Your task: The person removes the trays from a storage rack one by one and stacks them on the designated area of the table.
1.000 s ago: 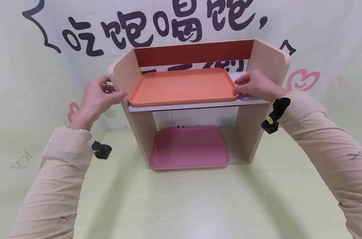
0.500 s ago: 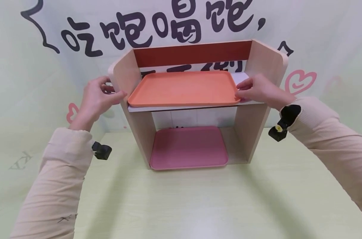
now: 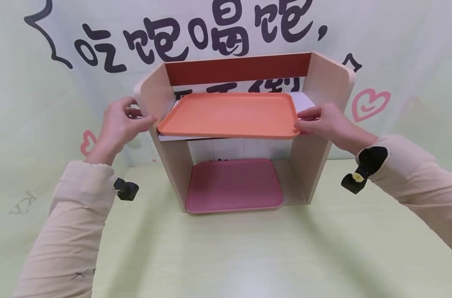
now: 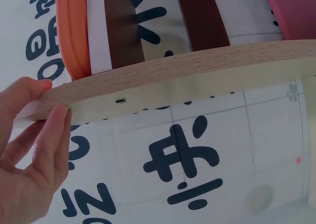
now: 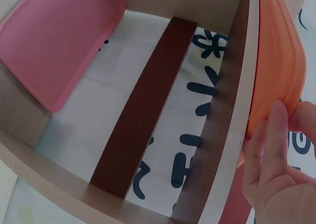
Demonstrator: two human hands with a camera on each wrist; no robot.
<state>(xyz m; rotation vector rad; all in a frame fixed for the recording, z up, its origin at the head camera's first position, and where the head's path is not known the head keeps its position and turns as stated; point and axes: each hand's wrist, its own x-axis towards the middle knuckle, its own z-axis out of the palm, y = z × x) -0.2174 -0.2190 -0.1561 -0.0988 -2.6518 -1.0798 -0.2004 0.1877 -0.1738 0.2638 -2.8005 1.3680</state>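
An orange tray (image 3: 227, 115) lies at a slant on the upper board of a small two-tier wooden shelf (image 3: 324, 80), its front right corner jutting past the board's front edge. My right hand (image 3: 328, 124) pinches that corner, thumb above and fingers beneath, as the right wrist view shows. With thumb and fingers on either side, my left hand (image 3: 119, 124) grips the front edge of the left side panel (image 4: 163, 73). On the lower level rests a pink tray (image 3: 235, 186), its front rim at the shelf's front.
The shelf stands on a pale green wood-grain table (image 3: 218, 248). Behind it hangs a white backdrop (image 3: 99, 25) with large black characters and pink hearts. A red-brown board (image 3: 237, 70) spans the shelf's top back.
My right hand has drawn the orange tray's right end forward, over the upper board's front edge. My left hand keeps its grip on the side panel. The pink tray stays in place.
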